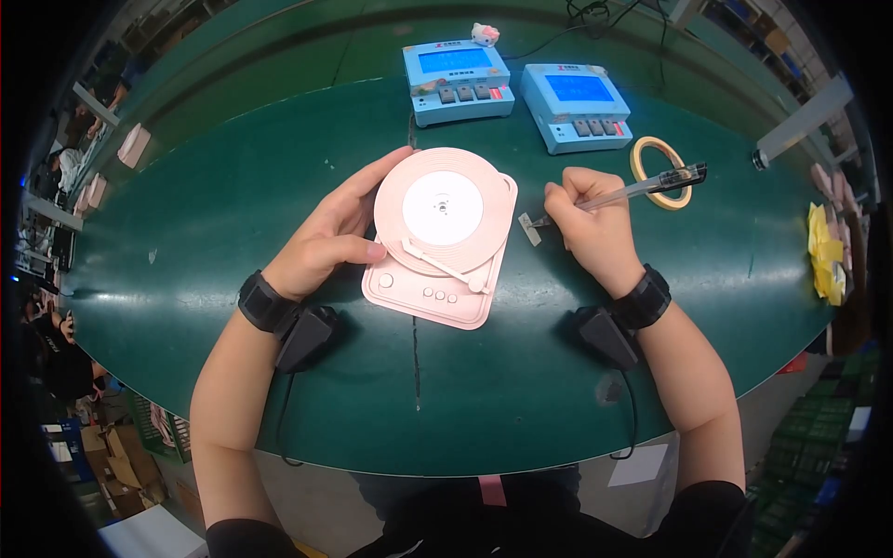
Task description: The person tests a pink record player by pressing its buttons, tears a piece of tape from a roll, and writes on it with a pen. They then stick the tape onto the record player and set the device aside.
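Note:
A pale pink mini record player (430,293) with a round ribbed disc, a white centre label and a tonearm is in front of me at the middle of the table. My left hand (326,232) grips its left side, thumb on the near left edge, the other fingers partly hidden along the disc's rim. To its right, my right hand (600,228) is closed round a clear pen (642,189) with a dark end pointing up and right. By the pen's tip is a small pale strip of tape or label (530,230); whether it touches the pen I cannot tell.
Two light blue boxes with lit screens, one (459,84) at the back middle and one (577,107) right of it, stand on the green table (233,307). A yellowish tape roll (684,198) lies behind my right hand. A yellow wrapper (822,251) is at the far right.

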### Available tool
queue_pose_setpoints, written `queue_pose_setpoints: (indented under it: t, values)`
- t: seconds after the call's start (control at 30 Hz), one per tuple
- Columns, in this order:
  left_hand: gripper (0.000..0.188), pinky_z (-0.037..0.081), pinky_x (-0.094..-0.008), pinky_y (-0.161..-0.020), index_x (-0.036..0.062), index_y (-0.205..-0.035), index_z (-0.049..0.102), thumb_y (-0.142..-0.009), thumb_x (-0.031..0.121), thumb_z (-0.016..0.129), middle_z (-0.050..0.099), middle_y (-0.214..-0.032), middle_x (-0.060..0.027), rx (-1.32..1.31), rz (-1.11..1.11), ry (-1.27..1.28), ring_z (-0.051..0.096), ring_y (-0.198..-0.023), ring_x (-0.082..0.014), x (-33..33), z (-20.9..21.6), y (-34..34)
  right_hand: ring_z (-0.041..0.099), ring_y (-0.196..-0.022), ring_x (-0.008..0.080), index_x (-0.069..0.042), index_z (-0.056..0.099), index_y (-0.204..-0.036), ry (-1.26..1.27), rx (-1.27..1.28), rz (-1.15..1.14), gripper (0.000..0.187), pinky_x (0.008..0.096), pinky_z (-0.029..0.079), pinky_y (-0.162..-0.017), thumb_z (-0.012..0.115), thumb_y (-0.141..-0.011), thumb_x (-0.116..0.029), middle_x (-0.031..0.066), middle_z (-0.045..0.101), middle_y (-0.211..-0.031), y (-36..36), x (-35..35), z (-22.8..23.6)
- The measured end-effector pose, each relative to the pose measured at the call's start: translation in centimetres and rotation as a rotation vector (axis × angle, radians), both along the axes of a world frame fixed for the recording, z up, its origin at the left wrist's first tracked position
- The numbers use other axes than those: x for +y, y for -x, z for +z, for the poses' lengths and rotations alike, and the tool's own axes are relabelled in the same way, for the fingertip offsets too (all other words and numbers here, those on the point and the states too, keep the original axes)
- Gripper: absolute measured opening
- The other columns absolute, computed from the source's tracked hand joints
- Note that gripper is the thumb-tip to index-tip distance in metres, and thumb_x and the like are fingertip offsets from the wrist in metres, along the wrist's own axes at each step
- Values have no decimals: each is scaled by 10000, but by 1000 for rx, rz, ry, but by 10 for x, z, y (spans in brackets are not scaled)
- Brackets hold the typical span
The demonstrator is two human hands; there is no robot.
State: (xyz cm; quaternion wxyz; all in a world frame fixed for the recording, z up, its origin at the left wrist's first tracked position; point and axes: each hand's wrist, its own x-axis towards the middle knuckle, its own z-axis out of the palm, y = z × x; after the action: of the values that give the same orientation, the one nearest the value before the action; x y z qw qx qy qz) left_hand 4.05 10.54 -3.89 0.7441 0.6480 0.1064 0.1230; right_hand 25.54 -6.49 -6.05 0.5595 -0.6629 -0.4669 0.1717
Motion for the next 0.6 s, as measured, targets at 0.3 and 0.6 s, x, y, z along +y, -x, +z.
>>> queue_pose_setpoints:
  t: [0.3,0.6]
  values:
    - [984,181,-349,-1122,-10,-1428,218,-576,180,672,308,-1441,-184,10,-1,-1,305,-1344,-257,-1,1,0,344,-362,23,-64,343,-522,2,-11,2,377,222,228,-348,565,-827,-69,-42,379,-437,0,-1,1]
    - [991,178,-349,-1122,-13,-1428,217,-569,184,670,312,-1438,-185,13,4,-16,306,-1343,-259,-2,2,-1,337,-371,20,-59,336,-522,9,11,6,377,226,224,-356,564,-822,-62,-46,367,-448,2,-1,2]
